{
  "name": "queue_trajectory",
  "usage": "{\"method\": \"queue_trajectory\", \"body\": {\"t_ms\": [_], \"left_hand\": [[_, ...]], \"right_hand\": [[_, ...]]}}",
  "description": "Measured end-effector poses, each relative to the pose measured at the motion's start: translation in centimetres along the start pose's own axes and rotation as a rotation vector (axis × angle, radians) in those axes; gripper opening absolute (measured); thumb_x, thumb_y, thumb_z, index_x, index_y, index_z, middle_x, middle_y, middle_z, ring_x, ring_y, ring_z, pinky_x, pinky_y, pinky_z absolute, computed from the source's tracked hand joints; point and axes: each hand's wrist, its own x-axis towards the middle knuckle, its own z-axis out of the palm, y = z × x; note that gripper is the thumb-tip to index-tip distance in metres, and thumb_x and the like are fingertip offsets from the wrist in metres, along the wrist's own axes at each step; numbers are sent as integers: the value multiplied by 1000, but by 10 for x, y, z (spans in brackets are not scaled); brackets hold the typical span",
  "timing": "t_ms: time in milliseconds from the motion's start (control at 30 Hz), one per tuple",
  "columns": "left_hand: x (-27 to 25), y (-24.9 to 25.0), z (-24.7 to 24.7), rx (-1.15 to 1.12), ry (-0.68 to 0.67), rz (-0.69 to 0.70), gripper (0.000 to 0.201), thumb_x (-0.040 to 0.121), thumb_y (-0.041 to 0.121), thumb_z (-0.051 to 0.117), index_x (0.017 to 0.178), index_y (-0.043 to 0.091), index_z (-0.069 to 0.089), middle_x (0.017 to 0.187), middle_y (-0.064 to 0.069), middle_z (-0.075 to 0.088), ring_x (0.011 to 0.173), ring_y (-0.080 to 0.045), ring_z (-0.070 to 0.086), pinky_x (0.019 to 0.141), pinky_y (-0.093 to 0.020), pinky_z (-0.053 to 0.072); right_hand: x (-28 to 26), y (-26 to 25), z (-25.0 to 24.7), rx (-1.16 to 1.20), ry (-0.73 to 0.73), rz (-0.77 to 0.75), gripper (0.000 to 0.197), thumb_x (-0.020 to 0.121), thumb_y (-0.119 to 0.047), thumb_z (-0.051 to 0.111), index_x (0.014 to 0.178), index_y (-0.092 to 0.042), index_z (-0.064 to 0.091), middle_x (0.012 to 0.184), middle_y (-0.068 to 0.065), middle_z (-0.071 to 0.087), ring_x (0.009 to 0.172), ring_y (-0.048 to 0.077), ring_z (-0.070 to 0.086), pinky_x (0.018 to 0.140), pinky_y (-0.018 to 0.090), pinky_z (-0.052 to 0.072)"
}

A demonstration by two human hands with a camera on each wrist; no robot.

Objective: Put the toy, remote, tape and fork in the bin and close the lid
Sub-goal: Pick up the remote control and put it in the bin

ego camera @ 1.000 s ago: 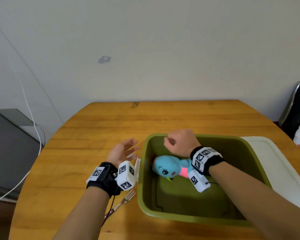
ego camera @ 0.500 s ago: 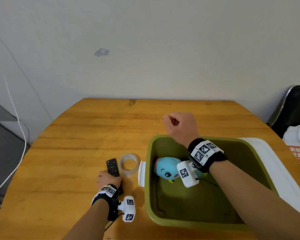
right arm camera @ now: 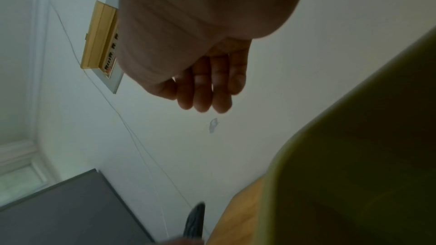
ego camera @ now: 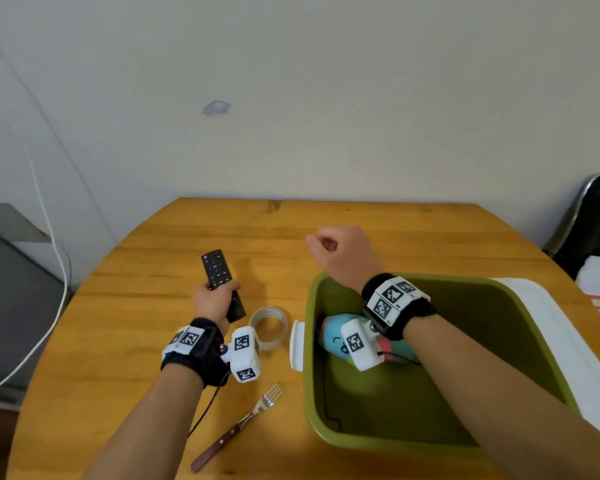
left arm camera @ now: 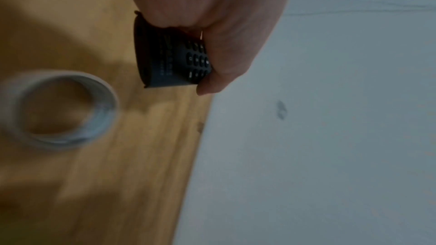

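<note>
My left hand (ego camera: 215, 299) grips the lower half of the black remote (ego camera: 216, 270) and holds it tilted above the table; the left wrist view shows the remote (left arm camera: 174, 62) between thumb and fingers (left arm camera: 212, 25). The clear tape roll (ego camera: 269, 325) (left arm camera: 61, 107) lies on the table between that hand and the olive-green bin (ego camera: 310, 299). The fork (ego camera: 246, 419) lies near the front edge. The blue toy (ego camera: 333, 341) lies inside the bin, partly hidden by my right wrist. My right hand (ego camera: 340, 258) (right arm camera: 205, 88) hovers over the bin's far-left corner, fingers loosely curled, holding nothing.
The white lid (ego camera: 568, 348) lies on the table against the bin's right side. A white latch (ego camera: 297, 346) sticks out of the bin's left wall. A dark chair (ego camera: 593, 216) with white cloth stands at the right, a grey cabinet (ego camera: 11, 306) at the left.
My left hand came down on the remote, took hold of it and has lifted it off the table. My right hand has risen out of the bin toward its far-left corner.
</note>
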Motion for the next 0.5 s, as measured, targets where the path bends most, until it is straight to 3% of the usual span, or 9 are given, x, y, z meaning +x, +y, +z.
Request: {"method": "queue_trajectory", "body": {"t_ms": [67, 133, 200, 267, 367, 433, 500], "left_hand": [[-20, 29, 10, -39, -74, 133, 42, 83, 10, 75, 122, 6, 61, 101, -12, 67, 83, -24, 62, 76, -39, 54], [-46, 52, 21, -26, -166, 276, 43, 80, 11, 78, 120, 11, 63, 107, -11, 70, 87, -22, 64, 81, -42, 55], [-73, 70, 35, 43, -260, 442, 39, 78, 14, 80, 114, 19, 67, 103, -5, 71, 87, -18, 64, 80, -35, 55], [-100, 80, 50, 149, -352, 585, 39, 75, 20, 82, 110, 29, 68, 102, -1, 72, 88, -12, 65, 77, -28, 55], [-137, 84, 74, 299, -430, 738, 36, 79, 20, 78, 114, 22, 69, 99, -2, 69, 81, 2, 62, 71, -21, 53], [-151, 81, 85, 322, -425, 756, 32, 84, 23, 72, 115, 22, 67, 104, -1, 63, 88, -1, 61, 76, -23, 52], [-155, 74, 90, 262, -382, 724, 28, 88, 29, 67, 115, 26, 69, 111, 1, 58, 96, -5, 60, 84, -22, 50]], "right_hand": [[4, -7, 3, 103, -41, 72, 33, 90, -29, 63, 67, -6, 63, 58, 13, 63, 52, 26, 57, 56, 46, 53], [8, -14, 3, 263, -88, 203, 22, 88, -40, 65, 85, -18, 67, 75, 6, 73, 72, 26, 70, 69, 44, 60], [12, -20, 2, 402, -149, 332, 32, 85, -51, 66, 106, -27, 64, 94, -2, 76, 90, 19, 73, 77, 36, 58], [11, -26, -4, 556, -173, 421, 47, 84, -54, 68, 119, -25, 60, 105, -1, 77, 98, 20, 74, 78, 38, 57], [4, -33, -21, 756, -109, 437, 21, 97, -34, 65, 111, -18, 67, 100, 3, 77, 88, 16, 76, 73, 32, 59], [-4, -28, -36, 844, -89, 439, 15, 101, -26, 61, 107, -15, 69, 97, 4, 77, 86, 13, 75, 71, 28, 58], [-12, -17, -49, 913, -106, 452, 22, 99, -28, 63, 112, -11, 68, 106, 9, 76, 97, 23, 74, 83, 40, 60]]}}
